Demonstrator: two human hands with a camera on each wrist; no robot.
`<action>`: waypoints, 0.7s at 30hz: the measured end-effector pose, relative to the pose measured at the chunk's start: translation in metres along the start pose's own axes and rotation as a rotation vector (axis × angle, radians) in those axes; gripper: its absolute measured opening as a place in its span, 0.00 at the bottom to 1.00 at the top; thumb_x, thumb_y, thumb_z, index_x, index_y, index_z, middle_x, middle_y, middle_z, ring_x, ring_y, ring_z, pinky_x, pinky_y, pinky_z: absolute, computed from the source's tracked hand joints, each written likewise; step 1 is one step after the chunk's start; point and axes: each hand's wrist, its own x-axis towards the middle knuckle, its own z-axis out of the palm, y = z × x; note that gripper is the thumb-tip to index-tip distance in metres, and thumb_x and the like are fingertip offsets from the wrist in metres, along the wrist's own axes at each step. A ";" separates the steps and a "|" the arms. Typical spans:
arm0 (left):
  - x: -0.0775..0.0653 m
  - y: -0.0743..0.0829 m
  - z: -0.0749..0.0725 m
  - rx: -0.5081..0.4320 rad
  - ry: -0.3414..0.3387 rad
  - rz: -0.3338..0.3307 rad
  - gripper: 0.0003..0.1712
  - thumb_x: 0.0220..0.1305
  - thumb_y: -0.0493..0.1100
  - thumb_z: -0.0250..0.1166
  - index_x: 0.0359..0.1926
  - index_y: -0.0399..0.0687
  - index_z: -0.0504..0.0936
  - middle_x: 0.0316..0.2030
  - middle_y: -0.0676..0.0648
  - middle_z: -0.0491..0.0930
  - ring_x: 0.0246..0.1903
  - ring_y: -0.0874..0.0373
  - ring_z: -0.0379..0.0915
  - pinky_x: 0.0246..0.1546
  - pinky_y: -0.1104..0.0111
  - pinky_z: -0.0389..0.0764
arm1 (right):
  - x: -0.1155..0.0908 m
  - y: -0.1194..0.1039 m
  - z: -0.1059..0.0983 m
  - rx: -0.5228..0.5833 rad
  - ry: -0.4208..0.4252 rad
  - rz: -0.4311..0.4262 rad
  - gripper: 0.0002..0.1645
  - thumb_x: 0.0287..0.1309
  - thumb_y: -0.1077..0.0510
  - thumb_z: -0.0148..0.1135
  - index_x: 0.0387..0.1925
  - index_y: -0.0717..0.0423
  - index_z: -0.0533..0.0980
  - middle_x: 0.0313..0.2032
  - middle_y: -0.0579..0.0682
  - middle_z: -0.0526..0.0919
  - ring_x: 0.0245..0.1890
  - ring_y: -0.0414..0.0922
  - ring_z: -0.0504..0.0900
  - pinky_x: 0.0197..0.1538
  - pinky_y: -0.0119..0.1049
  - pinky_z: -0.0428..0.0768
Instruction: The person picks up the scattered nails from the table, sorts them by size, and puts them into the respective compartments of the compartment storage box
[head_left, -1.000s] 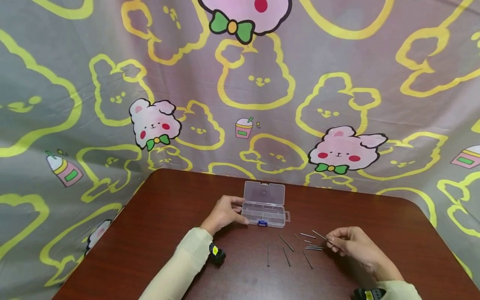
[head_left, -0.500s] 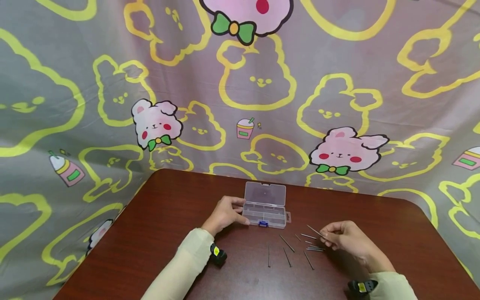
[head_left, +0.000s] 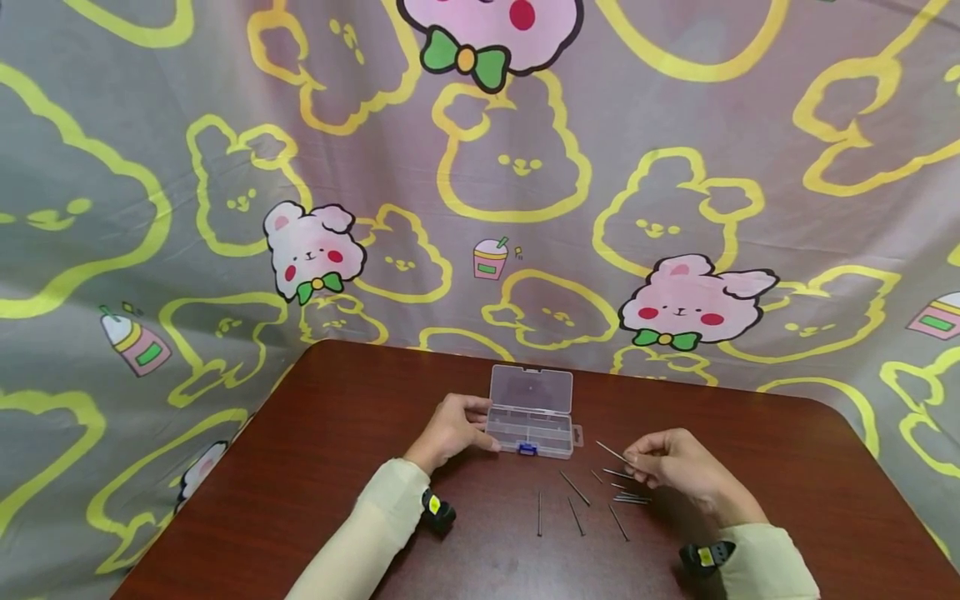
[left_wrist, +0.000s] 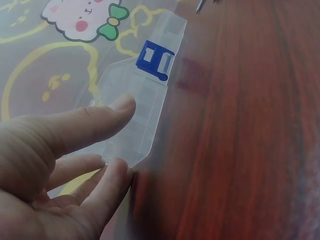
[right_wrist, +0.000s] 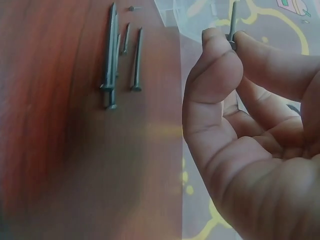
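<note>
A clear plastic compartment box [head_left: 551, 432] stands on the table with its lid raised and a blue latch [left_wrist: 155, 60] at its front. My left hand [head_left: 450, 429] holds the box's left end, thumb at the front and fingers around the side. Thumb and forefinger of my right hand [head_left: 675, 469] pinch a nail [head_left: 611, 451] near its head, its point aimed left towards the box. In the right wrist view that nail's shaft [right_wrist: 233, 20] stands up past the fingertips. Below the right hand, several loose nails [head_left: 575, 488] of different lengths lie on the wood.
The dark wooden table [head_left: 360, 392] reaches to a patterned cloth [head_left: 375, 125] hung behind it. A hanging tab [head_left: 577, 435] juts from the box's right end. Each wrist wears a black camera [head_left: 437, 510].
My right hand has moved left and away from me with the pinched nail, coming closer to the box. The left hand and box stay in place.
</note>
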 end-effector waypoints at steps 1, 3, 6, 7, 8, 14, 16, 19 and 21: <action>0.000 0.000 0.000 -0.001 -0.001 0.001 0.41 0.38 0.28 0.83 0.59 0.35 0.81 0.52 0.38 0.81 0.50 0.46 0.79 0.42 0.62 0.83 | 0.002 -0.001 0.001 0.000 -0.001 -0.001 0.13 0.66 0.62 0.65 0.41 0.74 0.81 0.31 0.59 0.84 0.30 0.49 0.81 0.35 0.41 0.83; 0.000 0.001 0.000 -0.005 -0.002 0.002 0.41 0.38 0.28 0.83 0.59 0.35 0.81 0.52 0.38 0.81 0.51 0.45 0.79 0.42 0.62 0.83 | 0.004 -0.003 0.003 -0.010 -0.003 -0.001 0.13 0.66 0.62 0.65 0.41 0.74 0.81 0.31 0.59 0.84 0.31 0.50 0.81 0.35 0.42 0.83; -0.001 0.001 0.000 -0.004 -0.005 0.001 0.41 0.39 0.27 0.83 0.59 0.36 0.81 0.52 0.38 0.81 0.51 0.45 0.79 0.42 0.62 0.84 | 0.008 -0.006 0.005 -0.016 -0.006 0.000 0.13 0.66 0.62 0.66 0.40 0.73 0.82 0.31 0.58 0.84 0.31 0.49 0.81 0.35 0.42 0.83; -0.001 0.001 0.000 -0.004 -0.006 0.001 0.41 0.39 0.27 0.83 0.59 0.36 0.81 0.52 0.38 0.81 0.51 0.46 0.79 0.42 0.62 0.84 | 0.009 -0.007 0.006 -0.017 -0.007 -0.001 0.13 0.65 0.62 0.66 0.40 0.73 0.82 0.31 0.58 0.84 0.30 0.49 0.81 0.35 0.42 0.83; -0.001 0.001 -0.001 -0.004 -0.006 0.000 0.40 0.39 0.27 0.83 0.59 0.36 0.81 0.52 0.39 0.81 0.51 0.46 0.79 0.41 0.62 0.84 | 0.010 -0.008 0.007 -0.017 -0.009 -0.001 0.13 0.65 0.62 0.66 0.40 0.73 0.82 0.31 0.58 0.84 0.31 0.49 0.81 0.35 0.41 0.83; -0.001 0.003 -0.001 0.012 -0.008 -0.003 0.41 0.38 0.27 0.83 0.59 0.35 0.81 0.52 0.39 0.82 0.50 0.47 0.79 0.42 0.63 0.83 | 0.016 -0.013 0.012 -0.007 -0.027 -0.024 0.13 0.65 0.64 0.65 0.40 0.75 0.82 0.31 0.58 0.85 0.31 0.48 0.81 0.36 0.41 0.83; -0.002 0.004 -0.002 0.017 -0.011 -0.006 0.41 0.38 0.28 0.83 0.59 0.36 0.81 0.51 0.39 0.82 0.49 0.47 0.79 0.42 0.62 0.83 | 0.019 -0.013 0.013 -0.004 -0.037 -0.033 0.12 0.66 0.64 0.64 0.40 0.75 0.81 0.31 0.58 0.84 0.30 0.49 0.81 0.36 0.41 0.83; -0.002 0.005 -0.002 0.021 -0.019 -0.004 0.41 0.38 0.28 0.83 0.59 0.35 0.81 0.50 0.39 0.82 0.48 0.48 0.80 0.42 0.62 0.83 | 0.023 -0.014 0.015 -0.001 -0.040 -0.030 0.12 0.66 0.64 0.65 0.40 0.75 0.82 0.31 0.58 0.85 0.30 0.49 0.81 0.36 0.41 0.83; -0.003 0.006 -0.002 0.024 -0.023 0.000 0.41 0.38 0.28 0.83 0.60 0.35 0.81 0.50 0.39 0.82 0.47 0.48 0.80 0.41 0.62 0.83 | 0.025 -0.015 0.016 0.001 -0.043 -0.030 0.12 0.66 0.65 0.64 0.40 0.76 0.81 0.31 0.58 0.85 0.30 0.49 0.82 0.36 0.41 0.83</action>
